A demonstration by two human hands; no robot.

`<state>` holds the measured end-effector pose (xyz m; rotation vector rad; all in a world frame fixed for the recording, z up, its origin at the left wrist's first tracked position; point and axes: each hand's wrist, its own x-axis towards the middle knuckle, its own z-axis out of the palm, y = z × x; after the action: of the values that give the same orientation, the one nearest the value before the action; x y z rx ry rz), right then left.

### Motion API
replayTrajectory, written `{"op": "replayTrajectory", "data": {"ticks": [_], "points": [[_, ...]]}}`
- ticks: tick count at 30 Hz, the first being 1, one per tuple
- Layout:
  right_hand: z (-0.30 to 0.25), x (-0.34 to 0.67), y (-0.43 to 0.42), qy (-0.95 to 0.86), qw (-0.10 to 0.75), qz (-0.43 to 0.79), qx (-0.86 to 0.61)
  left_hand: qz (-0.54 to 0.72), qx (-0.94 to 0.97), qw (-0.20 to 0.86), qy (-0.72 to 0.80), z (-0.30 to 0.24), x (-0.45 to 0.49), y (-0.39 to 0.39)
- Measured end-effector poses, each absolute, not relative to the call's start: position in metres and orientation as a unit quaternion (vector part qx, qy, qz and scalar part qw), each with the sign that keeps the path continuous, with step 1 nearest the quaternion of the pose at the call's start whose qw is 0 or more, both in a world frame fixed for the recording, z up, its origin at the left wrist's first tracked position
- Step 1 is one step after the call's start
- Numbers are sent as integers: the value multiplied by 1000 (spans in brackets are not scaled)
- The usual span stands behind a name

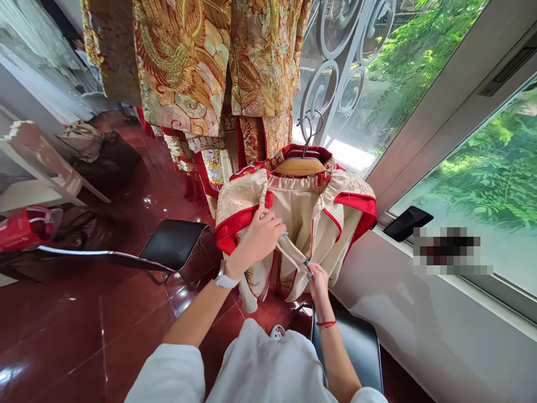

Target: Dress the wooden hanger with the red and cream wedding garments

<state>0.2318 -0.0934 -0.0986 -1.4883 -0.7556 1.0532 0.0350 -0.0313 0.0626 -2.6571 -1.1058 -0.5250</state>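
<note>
A cream and red embroidered garment (289, 198) hangs in front of me on a wooden hanger (301, 166), whose dark hook points up toward the window grille. Cream gathered edging runs along its top, and red bands border its sides. My left hand (265, 232) is closed on a cream fabric strip (291, 252) near the garment's left half. Farther down, the fingers of my right hand (318, 276) pinch the other end of that strip. Between both hands the strip slants downward to the right.
Gold and red embroidered garments (180, 67) hang behind. Black chairs (172, 243) (352, 341) stand left and right of me. A dark phone (408, 223) rests on the windowsill beside a blurred patch. At far left are a pale wooden chair (46, 162) and a red bag (19, 229).
</note>
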Motion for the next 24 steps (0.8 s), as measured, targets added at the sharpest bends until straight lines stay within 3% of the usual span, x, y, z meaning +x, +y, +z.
{"op": "replayTrajectory", "data": {"ticks": [3,5,8,10,18,20,24], "points": [[-79,256,-97,-355,544,373,-663,-242,-875,33,-418,69,22,-40],[-41,261,-79,-395,570,218,-687,-333,-807,16,-488,81,24,-34],[26,250,-29,-421,586,-32,-692,-433,-656,82,-612,95,39,-10],[59,242,6,-430,544,-85,-716,-443,-603,115,-653,94,49,8],[109,333,49,-591,419,0,-689,-383,-665,128,-628,84,31,23],[122,371,55,-630,398,87,-662,-356,-682,128,-626,95,23,20],[128,427,74,-647,368,376,-552,-308,-706,128,-625,115,10,23]]}}
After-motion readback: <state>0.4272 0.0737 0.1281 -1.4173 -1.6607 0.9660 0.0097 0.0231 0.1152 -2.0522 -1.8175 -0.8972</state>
